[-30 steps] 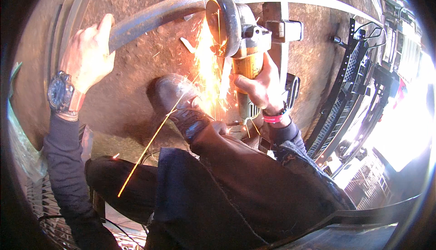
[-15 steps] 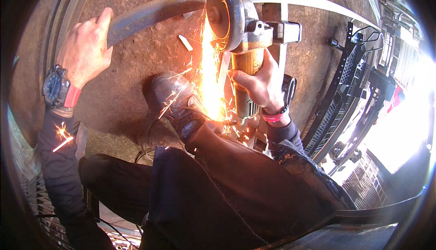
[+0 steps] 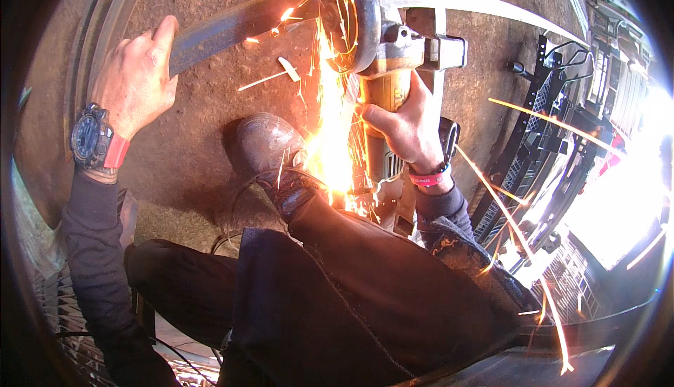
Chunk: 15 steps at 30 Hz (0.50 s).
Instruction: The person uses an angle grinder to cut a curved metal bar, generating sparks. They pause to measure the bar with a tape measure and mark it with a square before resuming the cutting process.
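My left hand [image 3: 137, 81] is wrapped round the near left end of a long flat metal bar [image 3: 232, 30], its fingers mostly hidden behind the bar. My right hand [image 3: 407, 123] grips the yellow body of an angle grinder [image 3: 395, 57], the thumb lying across it. Dark and round, the grinder's disc guard [image 3: 366, 25] stands over the bar. The disc [image 3: 338, 27] meets the bar there, though glare hides the exact contact. A bright stream of sparks [image 3: 333, 138] pours down from the disc toward my boot.
My brown leather boot [image 3: 270, 142] is on the dirt floor beside the sparks. Curved metal strips [image 3: 112, 29] lie at the far left. A small pale offcut [image 3: 288, 69] lies below the bar. Black metal frames [image 3: 519, 138] stand at the right. A thin cord [image 3: 232, 236] runs near my leg.
The grinder's head has shifted slightly up and tilted on the bar. More sparks now fly out, with long streaks at the right. Both hands keep their holds; the left is slightly farther right.
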Tool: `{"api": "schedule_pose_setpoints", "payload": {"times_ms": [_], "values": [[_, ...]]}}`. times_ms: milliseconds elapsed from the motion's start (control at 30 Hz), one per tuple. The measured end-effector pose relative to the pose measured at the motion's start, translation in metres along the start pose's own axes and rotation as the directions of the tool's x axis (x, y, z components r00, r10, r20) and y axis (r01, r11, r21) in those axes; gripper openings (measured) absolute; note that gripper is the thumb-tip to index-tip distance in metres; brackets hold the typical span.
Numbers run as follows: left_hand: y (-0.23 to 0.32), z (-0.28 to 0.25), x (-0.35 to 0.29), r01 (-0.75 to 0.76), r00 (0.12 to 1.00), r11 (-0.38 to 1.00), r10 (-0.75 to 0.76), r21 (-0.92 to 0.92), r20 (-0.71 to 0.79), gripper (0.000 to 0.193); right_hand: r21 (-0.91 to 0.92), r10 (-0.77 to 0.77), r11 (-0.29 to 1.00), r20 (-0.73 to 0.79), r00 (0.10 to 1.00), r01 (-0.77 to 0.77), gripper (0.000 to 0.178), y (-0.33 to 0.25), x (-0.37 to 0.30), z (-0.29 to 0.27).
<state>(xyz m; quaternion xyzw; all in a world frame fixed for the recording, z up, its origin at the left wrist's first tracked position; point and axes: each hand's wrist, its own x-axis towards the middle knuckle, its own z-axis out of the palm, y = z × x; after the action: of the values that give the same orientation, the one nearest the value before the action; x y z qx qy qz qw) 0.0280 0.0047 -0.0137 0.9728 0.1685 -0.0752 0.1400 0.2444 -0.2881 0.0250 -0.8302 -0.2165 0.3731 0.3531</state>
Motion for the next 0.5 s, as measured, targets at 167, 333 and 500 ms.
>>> {"api": "schedule_pose_setpoints", "payload": {"times_ms": [167, 333, 500], "values": [[0.0002, 0.0014, 0.0013, -0.012, 1.000, 1.000, 0.012, 0.007, -0.026, 0.058, 0.011, -0.032, 0.999, -0.011, 0.999, 0.032, 0.058, 0.0023, 0.0008, -0.0005], [0.0029, -0.0017, 0.0010, 0.011, 1.000, 1.000, -0.011, 0.004, 0.001, 0.058, 0.040, -0.033, 0.999, -0.006, 0.999, 0.033, 0.056, -0.0013, 0.0033, 0.0000], [0.0022, -0.0005, 0.0010, 0.010, 1.000, 1.000, -0.010, 0.014, 0.001, 0.058, 0.014, -0.021, 1.000, -0.005, 1.000, 0.021, 0.055, -0.0069, 0.0051, -0.0004]]}}
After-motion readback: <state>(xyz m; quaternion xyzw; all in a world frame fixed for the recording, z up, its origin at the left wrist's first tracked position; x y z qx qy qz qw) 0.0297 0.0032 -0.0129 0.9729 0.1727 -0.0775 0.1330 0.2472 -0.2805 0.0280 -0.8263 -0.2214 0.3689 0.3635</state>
